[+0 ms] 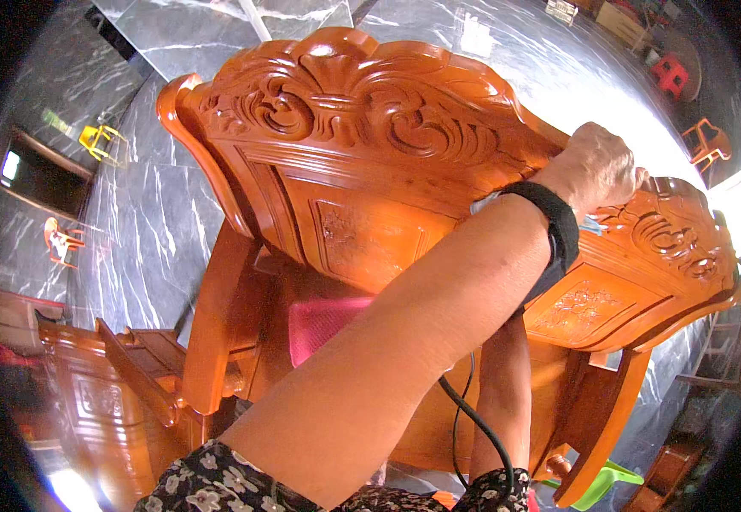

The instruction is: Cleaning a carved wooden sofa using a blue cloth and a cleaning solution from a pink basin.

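Note:
Before me stands a carved, glossy wooden bench with a high backrest (370, 134). Reaching across it from the lower left, my left arm ends at my left hand (591, 160), its fingers curled over the backrest's top edge. A black wristband (559, 224) circles that wrist. My right forearm rises from the bottom, but my right hand is hidden behind the left wrist. Small bits of a pale blue cloth (593, 224) show beside the wristband, against the carved wood. Which hand touches the cloth cannot be told.
A pink plastic basket (319, 326) sits on the seat, partly behind my left arm. Black cables (482, 419) hang by my right forearm. Another carved wooden seat (101, 397) stands at left. A green plastic stool (607, 484) is at lower right, and a yellow chair (98, 141) stands farther off.

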Demonstrator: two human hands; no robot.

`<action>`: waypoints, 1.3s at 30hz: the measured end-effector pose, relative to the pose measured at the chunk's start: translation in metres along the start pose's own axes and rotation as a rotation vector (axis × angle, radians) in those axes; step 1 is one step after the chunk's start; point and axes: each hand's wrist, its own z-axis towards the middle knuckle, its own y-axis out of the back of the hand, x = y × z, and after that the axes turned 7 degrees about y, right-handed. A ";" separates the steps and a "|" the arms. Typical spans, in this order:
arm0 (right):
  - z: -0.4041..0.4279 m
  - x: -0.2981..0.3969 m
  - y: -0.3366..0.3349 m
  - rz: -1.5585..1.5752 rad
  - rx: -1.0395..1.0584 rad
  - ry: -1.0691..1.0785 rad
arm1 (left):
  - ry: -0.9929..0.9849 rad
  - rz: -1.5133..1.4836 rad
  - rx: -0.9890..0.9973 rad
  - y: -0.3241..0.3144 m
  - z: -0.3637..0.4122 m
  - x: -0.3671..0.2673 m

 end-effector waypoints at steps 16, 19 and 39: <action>0.044 -0.015 -0.035 -0.454 -0.063 0.422 | -0.104 0.549 -0.469 0.105 -0.065 0.121; 0.042 -0.006 -0.030 -0.450 0.039 0.412 | 0.144 0.436 -0.360 0.104 -0.080 0.126; 0.160 0.114 -0.017 -0.121 -0.024 0.261 | 0.126 0.414 -0.403 0.104 -0.076 0.129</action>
